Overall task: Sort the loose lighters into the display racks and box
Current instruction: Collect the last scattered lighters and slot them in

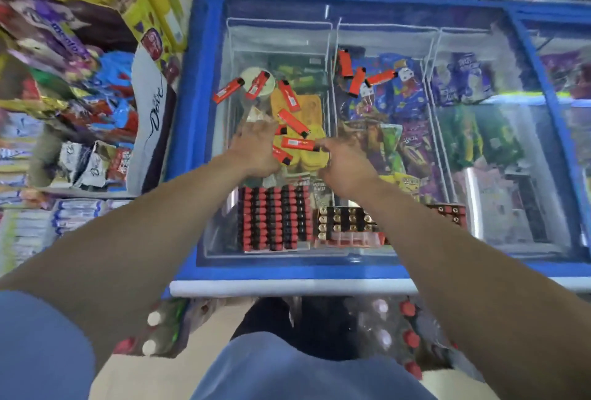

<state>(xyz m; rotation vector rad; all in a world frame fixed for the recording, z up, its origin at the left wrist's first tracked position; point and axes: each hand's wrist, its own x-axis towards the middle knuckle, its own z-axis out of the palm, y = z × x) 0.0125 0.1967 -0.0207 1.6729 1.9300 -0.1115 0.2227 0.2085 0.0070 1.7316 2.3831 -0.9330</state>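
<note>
Where loose lighters (292,122) lie, full rack (274,217) just beside.

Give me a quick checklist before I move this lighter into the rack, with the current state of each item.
1. Right hand pinches the orange lighter at its end: ok.
2. Left hand free: cannot tell, it rests over another lighter.
3. Red-and-black rack has an open slot: cannot tell, rows look full.
4. Gold-topped rack has space: ok, the near row shows empty slots.
5. Loose lighters all gathered: not ok, three lie farther back on the freezer glass.
</note>
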